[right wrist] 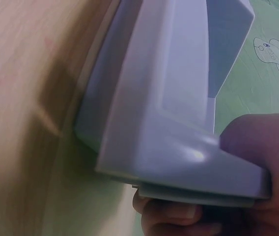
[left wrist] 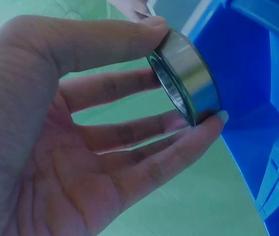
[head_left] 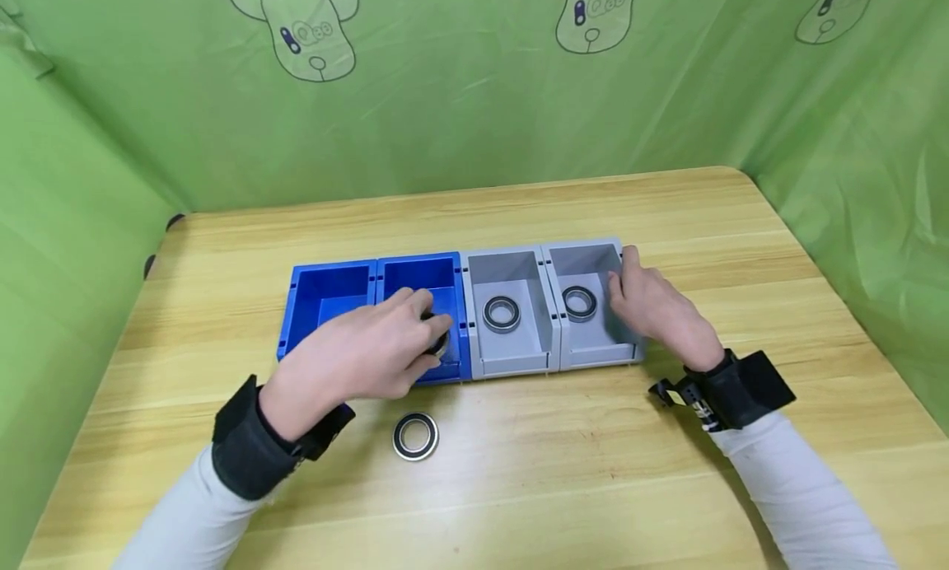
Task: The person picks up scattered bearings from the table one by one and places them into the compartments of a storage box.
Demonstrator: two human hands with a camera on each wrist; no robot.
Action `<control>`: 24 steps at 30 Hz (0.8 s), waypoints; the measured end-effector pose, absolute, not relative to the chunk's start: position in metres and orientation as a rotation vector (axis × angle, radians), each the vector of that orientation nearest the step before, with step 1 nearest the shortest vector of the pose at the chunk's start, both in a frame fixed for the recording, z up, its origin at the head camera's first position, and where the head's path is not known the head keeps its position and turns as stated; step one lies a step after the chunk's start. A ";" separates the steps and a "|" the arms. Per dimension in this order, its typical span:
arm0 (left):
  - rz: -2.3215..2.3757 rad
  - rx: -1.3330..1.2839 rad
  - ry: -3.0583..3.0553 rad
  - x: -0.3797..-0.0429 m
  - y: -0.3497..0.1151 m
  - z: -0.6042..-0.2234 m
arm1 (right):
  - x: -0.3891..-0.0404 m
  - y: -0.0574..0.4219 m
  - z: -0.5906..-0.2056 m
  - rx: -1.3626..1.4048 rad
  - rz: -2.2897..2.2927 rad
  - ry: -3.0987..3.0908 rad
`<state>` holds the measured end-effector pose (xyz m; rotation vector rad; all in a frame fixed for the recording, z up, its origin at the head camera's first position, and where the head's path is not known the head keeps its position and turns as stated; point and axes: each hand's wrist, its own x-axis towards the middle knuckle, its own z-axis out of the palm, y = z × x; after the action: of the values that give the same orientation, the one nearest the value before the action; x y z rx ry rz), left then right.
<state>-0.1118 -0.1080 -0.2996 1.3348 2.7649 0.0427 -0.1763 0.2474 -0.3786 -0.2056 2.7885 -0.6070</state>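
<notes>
My left hand [head_left: 378,343] pinches a ball bearing [left wrist: 193,73] between thumb and fingertips, over the inner blue bin [head_left: 421,271]. In the left wrist view the bearing is tilted, its shiny steel outer ring facing the bin. The right hand [head_left: 660,310] grips the right side wall of the outer grey bin [head_left: 604,356], thumb on the inner side and fingers outside. Inside that bin lies a bearing [head_left: 567,306] with a black seal. Another bearing [head_left: 487,315] lies flat in the inner grey bin [head_left: 511,366]. On the table, below the left hand, rests one more bearing [head_left: 400,438].
The outer blue bin [head_left: 334,268] ends the row on the left, partly hidden by the left hand. All the bins stand side by side on a wood-grain table [head_left: 534,488]. Green fabric [head_left: 474,117] encloses the table's back and sides.
</notes>
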 end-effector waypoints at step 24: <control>0.061 1.029 2.622 -0.166 -0.104 -0.325 | -0.177 0.247 -0.379 -0.177 -0.622 2.781</control>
<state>-0.1664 -0.1039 -0.3249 1.0292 2.6219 0.0612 -0.1765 0.2465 -0.3794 -0.1771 2.7807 -0.6224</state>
